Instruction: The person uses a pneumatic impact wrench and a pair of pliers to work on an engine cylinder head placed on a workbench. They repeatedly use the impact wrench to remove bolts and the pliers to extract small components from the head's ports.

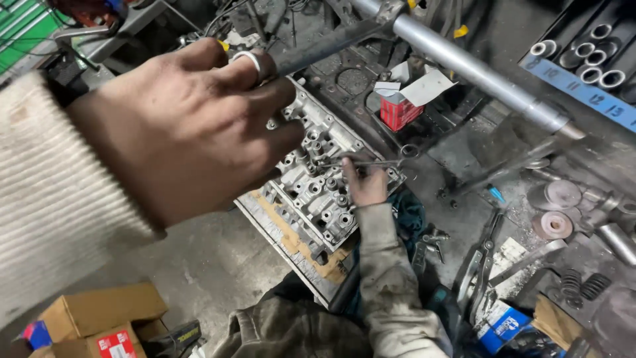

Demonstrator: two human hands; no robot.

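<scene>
Filling the left half of the view, the person's left hand (189, 126), in a cream ribbed sleeve cut off at the left edge, is closed around a dark bar-like tool (324, 45) whose tip it hides. Under it, at the centre, lies a grey metal cylinder head (318, 192) on a flat cardboard-topped board (291, 242); the hand covers its far left corner. The person's right hand is out of sight. Near the head's right edge, a co-worker's hand (366, 185) in a soiled sleeve pinches something too small to make out. Farther right stands a red carton (399, 109), flaps open.
</scene>
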